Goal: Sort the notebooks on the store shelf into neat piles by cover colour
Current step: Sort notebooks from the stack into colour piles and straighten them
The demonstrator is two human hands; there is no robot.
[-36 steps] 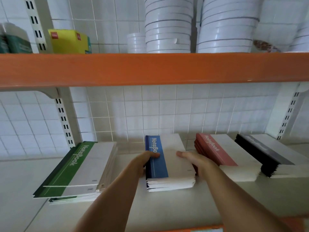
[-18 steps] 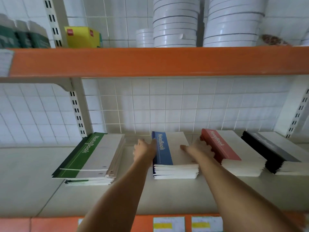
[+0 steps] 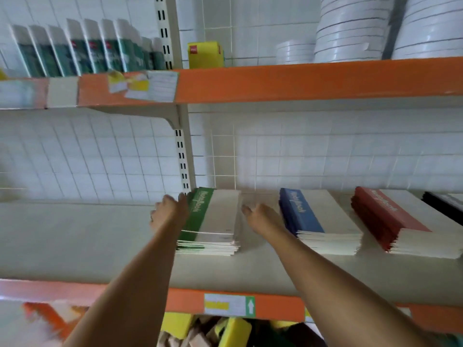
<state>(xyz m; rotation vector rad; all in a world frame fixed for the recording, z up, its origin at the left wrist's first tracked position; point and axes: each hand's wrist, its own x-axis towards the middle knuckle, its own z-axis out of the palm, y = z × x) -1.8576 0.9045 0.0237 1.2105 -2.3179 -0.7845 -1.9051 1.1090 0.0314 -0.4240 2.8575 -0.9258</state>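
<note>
Four piles of notebooks lie in a row on the pale shelf (image 3: 75, 241): a green pile (image 3: 215, 221), a blue pile (image 3: 318, 221), a red pile (image 3: 400, 221) and a black pile (image 3: 446, 204) cut off at the right edge. My left hand (image 3: 170, 211) lies flat against the green pile's left side, fingers straight. At the pile's right side is my right hand (image 3: 260, 216), fingers extended, in the gap between the green and blue piles. Neither hand holds a notebook.
An orange-edged upper shelf (image 3: 300, 81) hangs above, carrying white stacked rolls (image 3: 350, 33), a yellow box (image 3: 205, 55) and green packs (image 3: 87, 51). A slotted upright (image 3: 183, 156) stands behind the green pile. Yellow items (image 3: 233, 331) sit below the shelf's orange front edge (image 3: 275, 309).
Both hands left the blue pile and moved left to either side of the green pile. The green pile now looks squarer. The view swung left and down.
</note>
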